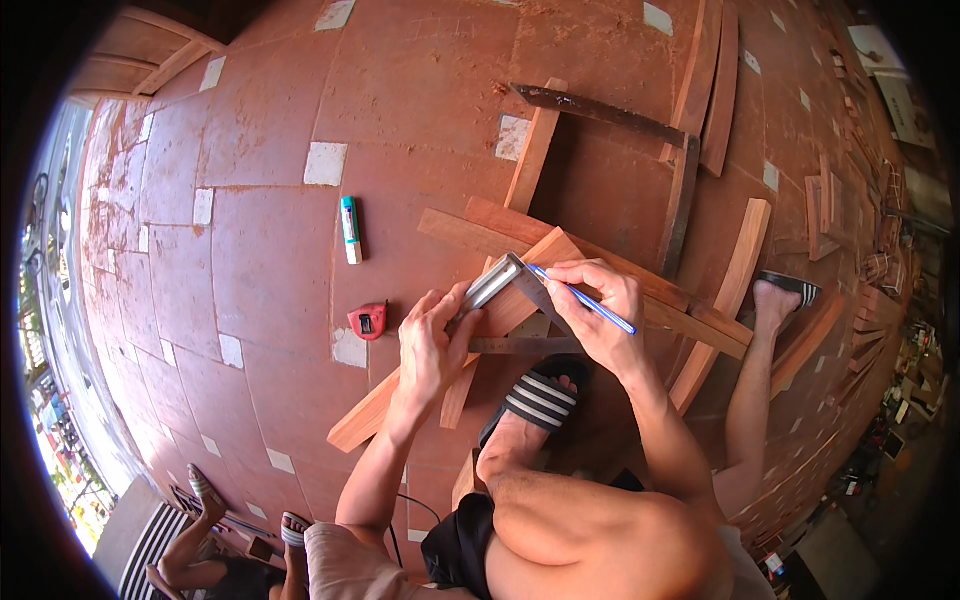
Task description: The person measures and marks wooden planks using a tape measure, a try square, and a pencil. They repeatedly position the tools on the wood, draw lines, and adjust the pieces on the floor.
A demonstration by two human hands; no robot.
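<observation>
Seen from the head camera, the left hand [432,345] lies flat, fingers closed down on the metal stock of a try square [500,282], apparently to pin it against the edge of a wooden strip [455,340] so that the blade cannot shift. The right hand [600,305] is curled around a blue pen [585,300], pinched between thumb and fingers, with its tip at the corner of the square (presumably so the line follows the blade). The strip runs diagonally from lower left to upper right and crosses over other strips [600,275]; a foot in a black-and-white striped sandal [535,398] rests just beside its lower part, perhaps to steady the stack, though contact cannot be told. A second sandalled foot [785,292] sits well apart to the right. On the floor to the left lie a red tape measure [368,321], near the left hand, and a white-and-teal tube [351,229] farther up. A dark, rusty framing square [640,150] rests on more timber above. The surface is a floor [250,250] of reddish-brown tiles with small pale insets, dusty; offcuts crowd the right rim, daylight shows at the left rim, and another person's legs [200,545] appear at lower left.
</observation>
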